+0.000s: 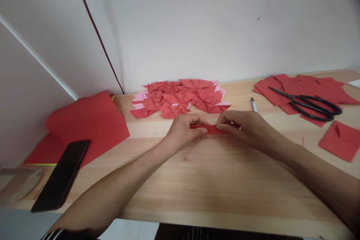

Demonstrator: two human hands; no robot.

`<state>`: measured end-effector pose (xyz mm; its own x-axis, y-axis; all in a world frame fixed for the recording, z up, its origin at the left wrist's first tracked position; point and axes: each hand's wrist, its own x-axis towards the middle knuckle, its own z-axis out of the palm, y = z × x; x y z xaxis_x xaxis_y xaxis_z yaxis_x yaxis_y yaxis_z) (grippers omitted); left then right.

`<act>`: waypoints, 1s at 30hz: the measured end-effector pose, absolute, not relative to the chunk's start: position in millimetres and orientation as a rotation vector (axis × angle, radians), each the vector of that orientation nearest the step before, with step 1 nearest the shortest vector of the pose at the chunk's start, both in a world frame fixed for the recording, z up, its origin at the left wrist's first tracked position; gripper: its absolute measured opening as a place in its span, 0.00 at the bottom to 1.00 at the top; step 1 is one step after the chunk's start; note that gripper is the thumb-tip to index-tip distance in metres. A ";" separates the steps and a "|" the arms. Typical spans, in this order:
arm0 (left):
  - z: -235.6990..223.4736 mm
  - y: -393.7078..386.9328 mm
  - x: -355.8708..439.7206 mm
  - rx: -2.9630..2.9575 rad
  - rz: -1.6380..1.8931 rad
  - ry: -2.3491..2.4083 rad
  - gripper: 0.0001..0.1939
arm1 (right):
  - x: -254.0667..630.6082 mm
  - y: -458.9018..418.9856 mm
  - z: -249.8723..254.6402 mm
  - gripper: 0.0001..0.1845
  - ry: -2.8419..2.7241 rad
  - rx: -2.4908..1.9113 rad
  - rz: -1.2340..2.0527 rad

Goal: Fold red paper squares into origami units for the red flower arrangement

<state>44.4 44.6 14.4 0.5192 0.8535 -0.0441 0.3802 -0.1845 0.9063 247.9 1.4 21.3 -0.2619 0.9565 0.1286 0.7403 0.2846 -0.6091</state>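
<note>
A narrow folded strip of red paper (213, 129) spans the gap between my two hands, low over the wooden table (197, 180). My left hand (187, 127) pinches its left end between thumb and fingers. At the other end, my right hand (236, 123) grips the paper the same way, thumb towards me. Part of the paper is hidden behind the fingers. Just beyond my hands lies a pile of folded red paper pieces (180, 99), with pink ones showing at its sides.
Black-handled scissors (309, 101) rest on red paper squares (281, 86) at the right. A loose red square (341, 140) lies nearer. A pen (254, 105) stands out behind my right hand. Leftward, a black phone (62, 176) overlaps large red sheets (95, 123). A white wall (197, 26) backs the table.
</note>
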 end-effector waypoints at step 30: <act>6.0 31.6 45.0 2.269 1.021 1.016 0.07 | 260.0 5.3 22.3 0.12 -2.085 -1.463 0.804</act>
<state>45.0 31.6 6.0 0.4546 0.7727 0.4430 0.4398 -0.6273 0.6428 260.0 5.3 22.3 -0.3242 0.9450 0.0422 0.6721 0.2615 -0.6928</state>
